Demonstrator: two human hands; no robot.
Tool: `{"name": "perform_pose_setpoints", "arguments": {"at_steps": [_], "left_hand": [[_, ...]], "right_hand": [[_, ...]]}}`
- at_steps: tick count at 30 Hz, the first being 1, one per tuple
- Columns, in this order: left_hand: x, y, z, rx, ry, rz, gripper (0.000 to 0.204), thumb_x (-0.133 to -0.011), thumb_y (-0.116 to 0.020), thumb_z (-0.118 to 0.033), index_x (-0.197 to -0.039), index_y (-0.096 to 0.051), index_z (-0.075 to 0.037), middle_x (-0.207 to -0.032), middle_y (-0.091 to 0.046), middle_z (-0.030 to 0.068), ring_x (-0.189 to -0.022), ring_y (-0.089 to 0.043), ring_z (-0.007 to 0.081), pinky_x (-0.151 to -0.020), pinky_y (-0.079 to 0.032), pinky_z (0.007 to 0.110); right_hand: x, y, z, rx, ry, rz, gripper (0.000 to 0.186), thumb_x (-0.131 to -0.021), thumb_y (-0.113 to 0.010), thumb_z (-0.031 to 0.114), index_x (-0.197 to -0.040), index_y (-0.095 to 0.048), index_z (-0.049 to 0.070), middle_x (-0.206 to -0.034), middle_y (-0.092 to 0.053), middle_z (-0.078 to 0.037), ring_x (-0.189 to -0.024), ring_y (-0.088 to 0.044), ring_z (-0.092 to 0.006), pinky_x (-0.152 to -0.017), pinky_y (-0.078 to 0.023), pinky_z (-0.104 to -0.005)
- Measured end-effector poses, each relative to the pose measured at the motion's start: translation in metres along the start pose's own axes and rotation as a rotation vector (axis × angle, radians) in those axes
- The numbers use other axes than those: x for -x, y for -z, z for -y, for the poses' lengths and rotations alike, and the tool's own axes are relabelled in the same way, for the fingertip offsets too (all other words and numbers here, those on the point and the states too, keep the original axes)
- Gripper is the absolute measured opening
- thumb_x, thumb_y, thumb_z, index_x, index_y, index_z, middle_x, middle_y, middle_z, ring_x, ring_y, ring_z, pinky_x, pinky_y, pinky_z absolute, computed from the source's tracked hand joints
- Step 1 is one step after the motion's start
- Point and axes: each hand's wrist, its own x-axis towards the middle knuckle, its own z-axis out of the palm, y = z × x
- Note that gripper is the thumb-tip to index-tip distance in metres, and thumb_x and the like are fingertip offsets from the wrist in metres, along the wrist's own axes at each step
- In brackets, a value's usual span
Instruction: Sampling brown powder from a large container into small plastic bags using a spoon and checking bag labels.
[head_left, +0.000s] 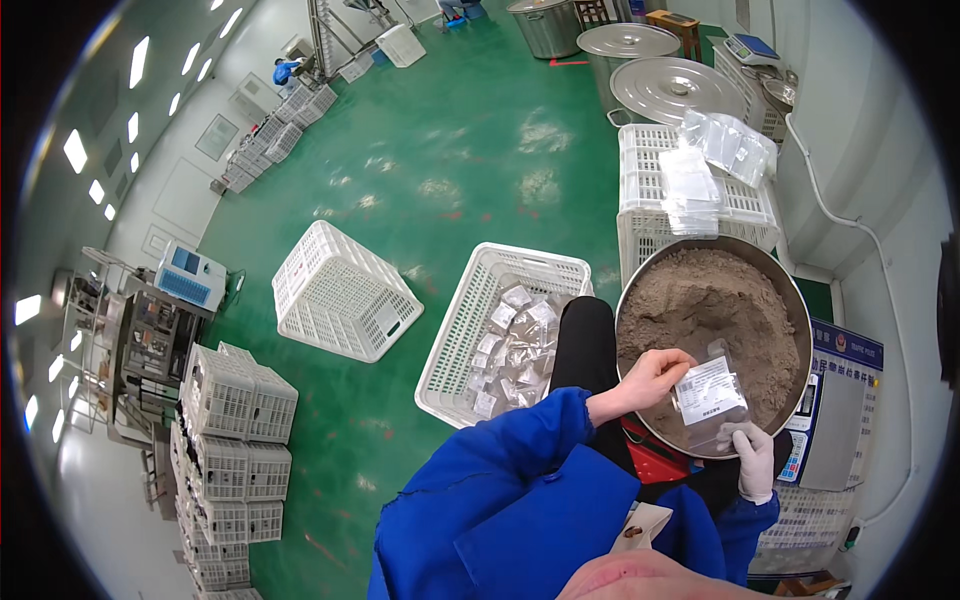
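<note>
A large steel bowl (797, 290) of grey-brown powder (700, 300) is at my right side. Over it, my left hand (648, 383), bare, pinches the upper left of a clear plastic bag (710, 395) with a white label. My right hand (752, 460), in a white glove, grips the bottom of that bag, which has some brownish content. A white crate (448, 360) left of my legs holds several small labelled bags (515, 350). Empty-looking clear bags (688, 185) lie on stacked white crates (648, 235) behind the bowl.
A tipped white crate (345, 285) lies on the green floor (400, 160). Crate stacks (240, 450) stand at left. Lidded steel pots (675, 90) are at back right. A scale (830, 430) and wall cable (870, 235) are at right. Two people in blue (283, 72) are far off.
</note>
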Motion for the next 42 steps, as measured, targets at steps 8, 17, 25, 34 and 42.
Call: {"name": "perform_pose_setpoints", "arguments": {"at_steps": [8,17,25,34,42], "left_hand": [[0.030,-0.038,-0.036,-0.590,-0.533,-0.073,0.045,-0.081,-0.075,-0.020,-0.118,-0.061,0.001,-0.114,-0.062,0.0183,-0.107,-0.059,0.0361,-0.093,-0.049,0.044],[0.031,-0.042,-0.029,0.179,0.069,0.252,0.026,-0.091,-0.066,-0.009,-0.112,-0.066,0.006,-0.094,-0.072,0.0085,-0.086,-0.068,0.0106,-0.079,-0.055,0.024],[0.022,-0.034,-0.012,0.066,0.181,0.366,0.025,-0.091,-0.063,-0.007,-0.112,-0.066,0.007,-0.098,-0.072,0.0096,-0.088,-0.069,0.0122,-0.080,-0.056,0.025],[0.033,-0.038,-0.002,0.128,0.220,0.408,0.023,-0.084,-0.063,-0.006,-0.104,-0.070,0.004,-0.090,-0.072,0.0064,-0.081,-0.067,0.0097,-0.072,-0.055,0.025],[0.025,-0.021,-0.021,0.112,0.311,0.344,0.021,-0.085,-0.061,0.000,-0.102,-0.070,0.006,-0.089,-0.073,0.0081,-0.081,-0.068,0.0119,-0.076,-0.054,0.025]], "right_hand": [[-0.011,-0.034,0.013,-0.131,0.066,-0.243,0.019,-0.095,-0.061,0.014,-0.081,-0.061,0.002,-0.069,-0.059,0.001,-0.059,-0.049,-0.0050,-0.056,-0.038,-0.0203],[-0.018,-0.052,0.006,0.071,0.027,-0.203,0.029,-0.093,-0.063,0.014,-0.067,-0.055,0.005,-0.060,-0.053,0.002,-0.055,-0.048,-0.0042,-0.051,-0.036,-0.0225],[-0.018,-0.055,-0.005,0.134,0.031,-0.165,0.029,-0.091,-0.067,0.013,-0.065,-0.057,0.003,-0.059,-0.056,0.001,-0.055,-0.049,-0.0043,-0.050,-0.036,-0.0219],[0.000,-0.054,-0.011,0.241,0.104,-0.173,0.028,-0.090,-0.068,0.011,-0.066,-0.058,0.000,-0.059,-0.056,0.000,-0.055,-0.050,-0.0056,-0.050,-0.038,-0.0249],[-0.018,-0.063,-0.003,0.146,0.008,-0.089,0.027,-0.091,-0.068,0.020,-0.072,-0.064,0.001,-0.062,-0.062,-0.003,-0.055,-0.057,-0.0075,-0.049,-0.044,-0.0260]]}}
